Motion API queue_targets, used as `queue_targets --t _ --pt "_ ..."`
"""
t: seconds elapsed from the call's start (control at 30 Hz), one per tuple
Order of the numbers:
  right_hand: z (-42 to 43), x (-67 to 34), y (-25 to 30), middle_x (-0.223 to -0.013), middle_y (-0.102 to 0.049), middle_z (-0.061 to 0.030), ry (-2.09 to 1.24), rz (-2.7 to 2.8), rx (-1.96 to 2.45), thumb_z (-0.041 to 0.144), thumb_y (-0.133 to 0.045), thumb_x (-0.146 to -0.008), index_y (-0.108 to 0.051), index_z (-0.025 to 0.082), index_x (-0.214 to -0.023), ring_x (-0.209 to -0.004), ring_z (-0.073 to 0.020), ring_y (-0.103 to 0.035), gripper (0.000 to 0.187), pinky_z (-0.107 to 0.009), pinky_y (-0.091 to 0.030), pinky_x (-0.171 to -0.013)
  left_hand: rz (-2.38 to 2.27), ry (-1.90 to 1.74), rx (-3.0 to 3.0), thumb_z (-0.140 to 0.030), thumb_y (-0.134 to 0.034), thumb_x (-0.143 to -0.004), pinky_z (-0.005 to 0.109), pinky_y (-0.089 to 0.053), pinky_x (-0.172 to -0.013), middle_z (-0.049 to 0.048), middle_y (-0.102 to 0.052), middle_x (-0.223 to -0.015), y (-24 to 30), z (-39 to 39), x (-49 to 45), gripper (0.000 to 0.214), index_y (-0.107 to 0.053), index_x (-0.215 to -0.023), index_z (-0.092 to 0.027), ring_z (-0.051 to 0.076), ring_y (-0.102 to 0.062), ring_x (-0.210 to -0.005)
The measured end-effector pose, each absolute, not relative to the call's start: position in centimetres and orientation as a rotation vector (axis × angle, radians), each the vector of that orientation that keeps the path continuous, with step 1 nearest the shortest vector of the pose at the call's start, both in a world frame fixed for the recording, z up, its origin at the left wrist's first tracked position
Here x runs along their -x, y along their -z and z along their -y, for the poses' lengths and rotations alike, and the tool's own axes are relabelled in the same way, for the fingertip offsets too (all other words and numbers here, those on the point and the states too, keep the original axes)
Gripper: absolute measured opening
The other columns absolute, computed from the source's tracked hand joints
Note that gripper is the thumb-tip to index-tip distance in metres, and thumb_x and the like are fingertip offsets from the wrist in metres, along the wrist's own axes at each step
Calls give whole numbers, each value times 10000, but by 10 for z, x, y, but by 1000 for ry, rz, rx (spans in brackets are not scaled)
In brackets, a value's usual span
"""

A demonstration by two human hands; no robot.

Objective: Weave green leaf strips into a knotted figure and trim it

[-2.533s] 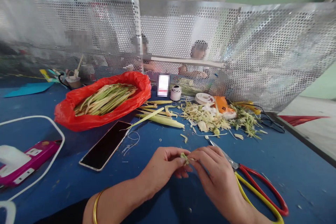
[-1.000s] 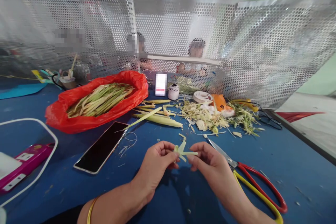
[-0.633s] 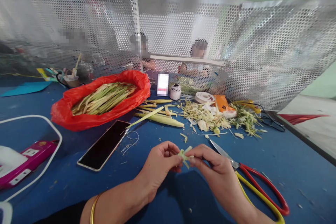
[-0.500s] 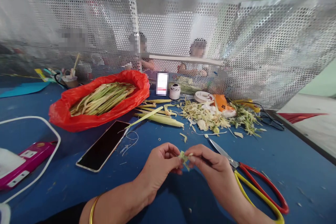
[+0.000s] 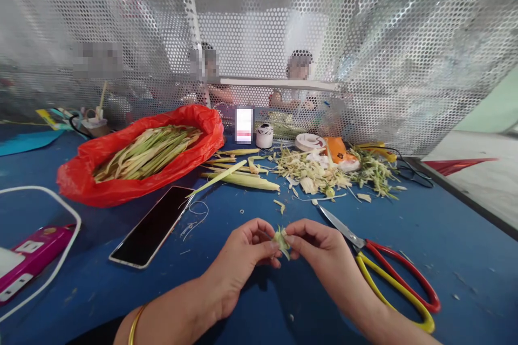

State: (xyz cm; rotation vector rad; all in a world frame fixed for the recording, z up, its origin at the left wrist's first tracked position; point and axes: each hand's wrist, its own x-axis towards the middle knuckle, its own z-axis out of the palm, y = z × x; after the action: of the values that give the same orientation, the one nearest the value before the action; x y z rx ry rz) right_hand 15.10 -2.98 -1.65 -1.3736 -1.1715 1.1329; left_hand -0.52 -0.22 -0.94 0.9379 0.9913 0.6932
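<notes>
Between my fingertips, over the blue table point(image 5: 238, 237), is a small pale-green piece of folded husk or leaf point(image 5: 282, 241) with pointed ends. My left hand point(image 5: 254, 245) pinches it from the left, thumb against the fingers. From the other side, my right hand point(image 5: 313, 242) pinches its right edge. Scissors point(image 5: 364, 247) with one red and one yellow handle lie partly open beside my right hand, blades towards the back. Husk strips point(image 5: 249, 181) and a small loose scrap point(image 5: 279, 206) rest beyond my hands.
A red plastic bag point(image 5: 76, 178) full of long husks point(image 5: 149, 153) stands at back left. Before it lies a phone point(image 5: 151, 226). A magenta power strip point(image 5: 36, 259) and white cable are far left. Trimmings point(image 5: 299, 170), tape point(image 5: 309, 142) and a thread spool point(image 5: 264, 136) sit before the perforated screen point(image 5: 259, 32).
The view has shifted slightly. Both hands still pinch the green piece, which has turned and now shows more of its pointed, spread shape.
</notes>
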Motion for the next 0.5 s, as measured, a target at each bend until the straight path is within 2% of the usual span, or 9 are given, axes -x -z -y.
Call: queue_targets --t 0.33,0.5 --pt "32 -153 22 -585 -599 26 -1089 1272 1460 231 -607 -707 -657 189 -671 -575 -130 -516 73 -254 -409 -556 -1016 -667 -915 -253 -766 -670 233 -434 -676 -37 -615 -629 7 4 5 258 -543 -773 -174 92 -554 -587" --pt "30 -153 22 -583 -610 27 -1125 1289 1466 203 -566 -686 -653 199 -671 -572 -136 -538 88 -254 -416 -564 -1000 -681 -1010 -247 -736 -697 238 -446 -671 -32 -615 -641 10 4 4 215 -545 -766 -175 100 -558 -597"
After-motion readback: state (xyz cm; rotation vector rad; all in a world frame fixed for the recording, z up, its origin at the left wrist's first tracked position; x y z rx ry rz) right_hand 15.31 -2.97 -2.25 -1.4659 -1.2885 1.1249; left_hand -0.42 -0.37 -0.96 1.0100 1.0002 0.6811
